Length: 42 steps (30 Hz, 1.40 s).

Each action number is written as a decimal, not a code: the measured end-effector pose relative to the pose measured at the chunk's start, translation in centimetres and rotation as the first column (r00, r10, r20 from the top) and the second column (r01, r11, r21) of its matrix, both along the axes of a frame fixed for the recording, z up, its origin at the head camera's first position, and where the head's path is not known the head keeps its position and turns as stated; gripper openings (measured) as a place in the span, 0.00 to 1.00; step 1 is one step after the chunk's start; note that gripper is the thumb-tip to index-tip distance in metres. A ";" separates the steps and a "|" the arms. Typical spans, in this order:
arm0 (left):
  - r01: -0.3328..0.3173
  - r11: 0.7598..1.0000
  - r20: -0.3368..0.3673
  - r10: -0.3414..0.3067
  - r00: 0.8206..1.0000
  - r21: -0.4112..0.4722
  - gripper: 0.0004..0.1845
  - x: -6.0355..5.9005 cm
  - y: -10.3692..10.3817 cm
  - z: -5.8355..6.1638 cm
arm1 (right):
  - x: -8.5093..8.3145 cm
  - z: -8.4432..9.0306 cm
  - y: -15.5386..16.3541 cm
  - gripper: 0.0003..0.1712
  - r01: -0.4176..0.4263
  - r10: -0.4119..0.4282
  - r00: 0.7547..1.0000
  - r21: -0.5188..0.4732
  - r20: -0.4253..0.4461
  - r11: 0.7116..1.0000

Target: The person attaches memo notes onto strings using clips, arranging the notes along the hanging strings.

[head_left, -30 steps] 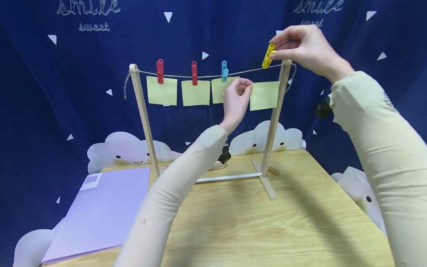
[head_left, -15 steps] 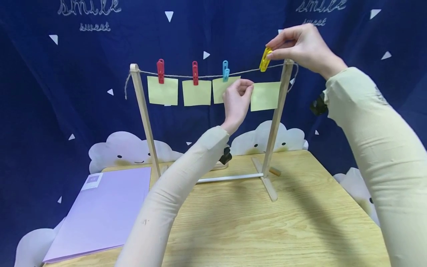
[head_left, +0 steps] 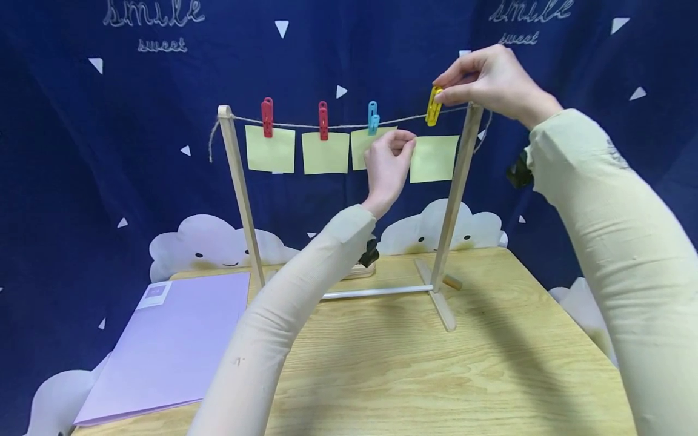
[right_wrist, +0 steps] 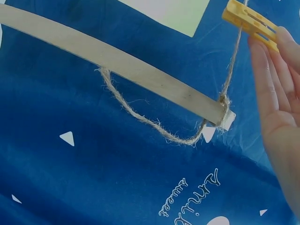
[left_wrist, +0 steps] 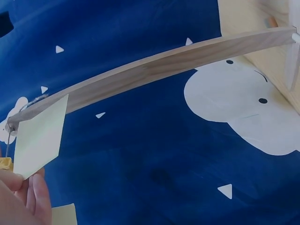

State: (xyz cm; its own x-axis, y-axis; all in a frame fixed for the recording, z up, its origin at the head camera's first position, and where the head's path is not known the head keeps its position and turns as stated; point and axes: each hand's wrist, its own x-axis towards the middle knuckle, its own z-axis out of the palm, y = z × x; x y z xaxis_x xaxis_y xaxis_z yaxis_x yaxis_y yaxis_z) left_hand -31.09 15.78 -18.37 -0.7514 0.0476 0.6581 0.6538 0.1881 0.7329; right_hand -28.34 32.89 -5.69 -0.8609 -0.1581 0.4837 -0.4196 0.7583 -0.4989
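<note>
Right hand (head_left: pixel 493 79) raised at the top of the right post (head_left: pixel 457 194), fingers pinched on the yellow clothespin (head_left: pixel 433 106), which sits on the twine (head_left: pixel 349 125) just left of the post top. Left hand (head_left: pixel 388 163) below the line, fingers pinched on the upper left corner of the loose yellow note (head_left: pixel 433 158), held just under the clothespin and not yet clipped. Little room on the right: note's right edge close against the post, twine knotted round the post top with a loose tail hanging behind. Left of it, the blue clothespin (head_left: pixel 373 117) and its note (head_left: pixel 362 148), partly hidden behind the left hand. Farther left, two red clothespins (head_left: pixel 294 117) with notes, well apart. Open counter (head_left: pixel 436 375) in front of the rack's feet; purple folder (head_left: pixel 169 339) overhanging the counter's left edge. Clothespin's jaws too small to tell whether open. Left wrist view shows only fingertips, cut off at the corner.
</note>
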 end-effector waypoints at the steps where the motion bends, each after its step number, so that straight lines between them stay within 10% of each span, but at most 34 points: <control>1: -0.003 1.000 0.000 0.003 1.000 -0.001 0.08 0.0 0.0 0.0 | 0.0 0.0 0.0 0.19 0.005 -0.005 1.000 0.004 0.006 1.000; 21: -0.099 0.995 -0.009 0.099 0.995 0.006 0.07 -0.3 -0.3 0.6 | 0.1 -0.2 0.0 0.19 -0.002 0.001 0.999 0.025 0.032 1.000; 42: -0.063 0.996 -0.023 0.065 0.998 0.067 0.07 -0.1 -0.2 0.6 | 0.1 -0.5 -0.1 0.22 0.018 -0.021 0.999 0.091 0.027 0.996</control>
State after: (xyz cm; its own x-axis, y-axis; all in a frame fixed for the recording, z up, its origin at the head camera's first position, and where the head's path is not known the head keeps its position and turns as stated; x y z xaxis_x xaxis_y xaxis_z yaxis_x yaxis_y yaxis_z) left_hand -31.17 15.61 -17.79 -0.7349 -0.0440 0.6767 0.6601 0.1820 0.7288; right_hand -28.24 32.81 -6.16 -0.8772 -0.1830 0.4439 -0.3910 0.8087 -0.4394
